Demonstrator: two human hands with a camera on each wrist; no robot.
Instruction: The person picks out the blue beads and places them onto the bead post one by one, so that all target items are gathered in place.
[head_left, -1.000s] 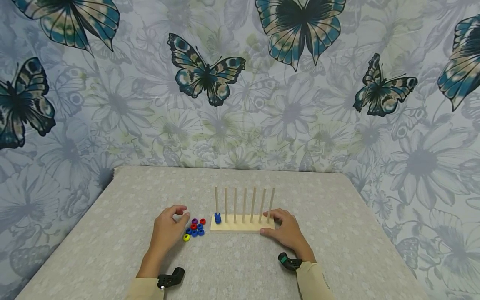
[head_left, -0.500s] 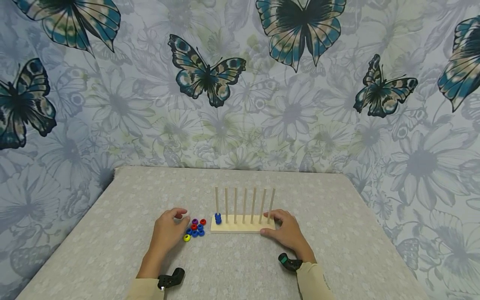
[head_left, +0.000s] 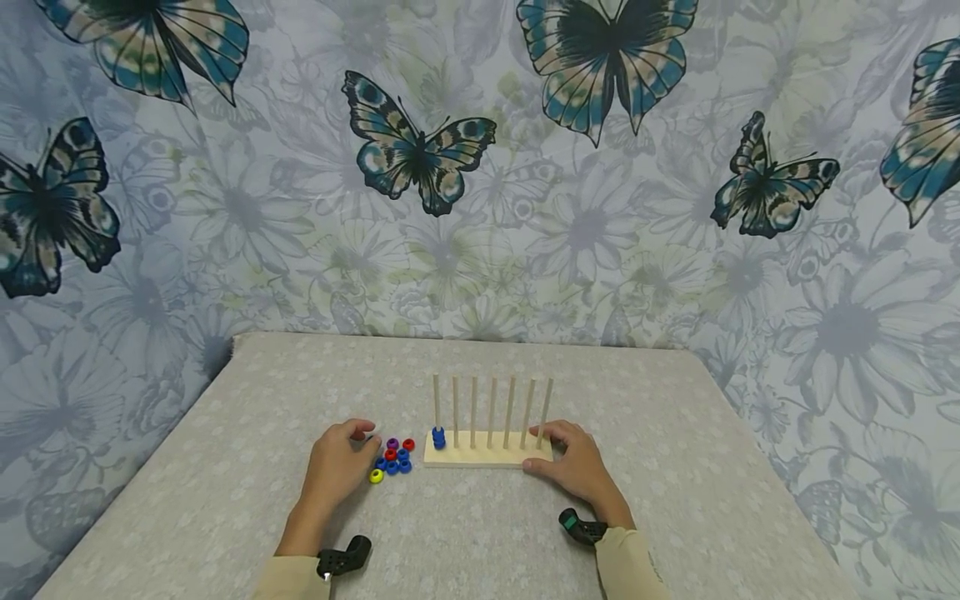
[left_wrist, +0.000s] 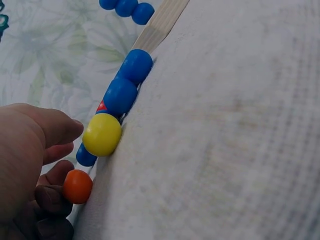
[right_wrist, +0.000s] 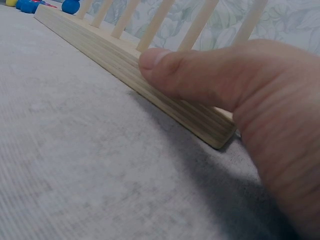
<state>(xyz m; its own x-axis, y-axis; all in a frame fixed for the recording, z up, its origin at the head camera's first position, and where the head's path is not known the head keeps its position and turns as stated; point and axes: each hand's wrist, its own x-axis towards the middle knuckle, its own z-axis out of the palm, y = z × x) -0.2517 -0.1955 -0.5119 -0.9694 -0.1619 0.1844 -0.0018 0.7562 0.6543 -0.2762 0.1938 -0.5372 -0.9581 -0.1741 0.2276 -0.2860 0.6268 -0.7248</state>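
A pale wooden peg board (head_left: 472, 457) with several upright pegs stands on the table. Blue beads (head_left: 438, 438) are threaded on its leftmost peg. My right hand (head_left: 573, 458) grips the board's right end, its thumb (right_wrist: 190, 72) along the front edge and fingers behind. To the left of the board lies a cluster of loose beads: blue beads (head_left: 392, 467), red beads (head_left: 408, 444), a purple bead (head_left: 393, 443) and a yellow bead (head_left: 377, 476). Beside them rests my left hand (head_left: 337, 458), fingers loosely bent. An orange bead (left_wrist: 77, 186) sits close against its fingers in the left wrist view.
A pale patterned cloth (head_left: 465, 533) covers the table. Behind its far edge rises a wall covering (head_left: 480, 250) printed with butterflies and flowers. Black wrist devices (head_left: 345, 557) are worn at both sleeves.
The head view has shifted very slightly. Both hands, the beads and the peg board keep their places relative to each other.
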